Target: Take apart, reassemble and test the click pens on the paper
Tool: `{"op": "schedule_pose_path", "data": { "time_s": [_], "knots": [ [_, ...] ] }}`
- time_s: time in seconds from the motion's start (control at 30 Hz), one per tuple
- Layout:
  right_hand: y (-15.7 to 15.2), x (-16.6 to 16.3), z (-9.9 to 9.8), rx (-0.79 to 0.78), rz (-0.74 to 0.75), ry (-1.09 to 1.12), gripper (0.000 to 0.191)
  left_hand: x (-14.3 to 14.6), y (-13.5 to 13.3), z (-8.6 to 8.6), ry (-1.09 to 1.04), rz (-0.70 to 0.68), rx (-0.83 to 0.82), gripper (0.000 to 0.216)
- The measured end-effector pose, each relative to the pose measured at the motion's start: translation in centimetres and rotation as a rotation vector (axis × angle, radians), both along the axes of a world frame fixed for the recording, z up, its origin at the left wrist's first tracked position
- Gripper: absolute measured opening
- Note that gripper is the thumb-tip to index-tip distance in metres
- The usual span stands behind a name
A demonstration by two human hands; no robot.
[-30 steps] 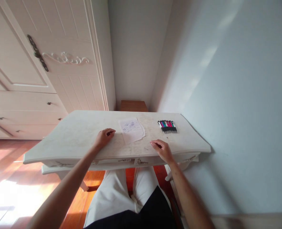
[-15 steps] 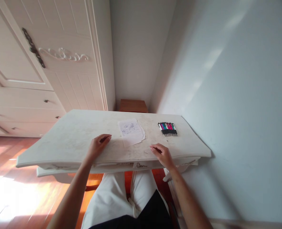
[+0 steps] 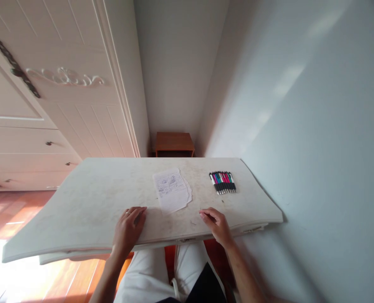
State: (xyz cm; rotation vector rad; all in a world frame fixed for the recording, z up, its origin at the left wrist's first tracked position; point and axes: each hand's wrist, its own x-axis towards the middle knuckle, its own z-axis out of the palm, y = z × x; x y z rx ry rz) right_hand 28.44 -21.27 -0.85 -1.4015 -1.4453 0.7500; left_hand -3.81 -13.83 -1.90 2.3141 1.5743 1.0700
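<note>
My left hand (image 3: 129, 229) lies flat on the white desk top (image 3: 89, 198) near its front edge, fingers stretched forward, holding nothing. My right hand (image 3: 216, 223) rests on the desk to the right, fingers loosely curled and empty. Between and just beyond the hands lies a sheet of paper with scribbles (image 3: 172, 189). A row of several pens with pink, teal and black barrels (image 3: 223, 181) lies further right, beyond my right hand.
A cream wardrobe with drawers (image 3: 48, 105) stands at the left. A pale wall (image 3: 316, 147) runs close along the desk's right side. A small brown wooden cabinet (image 3: 174, 143) sits behind the desk. My legs in white trousers (image 3: 149, 277) are under the desk's edge.
The view has moved closer over the desk. My left hand has drawn back toward the front edge and flattened. My right hand has stayed near the same spot.
</note>
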Motion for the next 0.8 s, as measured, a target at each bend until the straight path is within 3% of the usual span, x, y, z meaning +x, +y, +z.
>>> {"op": "schedule_pose_path", "data": {
  "time_s": [0.4, 0.5, 0.67, 0.73, 0.8],
  "knots": [
    [1.0, 1.3, 0.3, -0.185, -0.017, 0.199, 0.03, -0.4, 0.4, -0.2, -0.05, -0.013, -0.026, 0.027],
    [0.6, 1.8, 0.1, -0.143, -0.099, 0.238, 0.032, -0.3, 0.3, 0.1, -0.054, 0.001, -0.019, 0.027],
    [1.5, 5.6, 1.5, 0.102, -0.528, 0.055, 0.043, -0.1, 0.2, 0.3, -0.036, 0.023, -0.02, 0.028],
    [3.0, 7.7, 2.7, 0.029, -0.568, -0.113, 0.063, 0.0, 0.2, 0.3, -0.023, 0.029, -0.017, 0.028],
    [4.9, 9.3, 3.8, -0.143, -0.579, -0.298, 0.084, 0.0, 0.3, 0.3, -0.016, 0.034, -0.012, 0.028]
  ]
}}
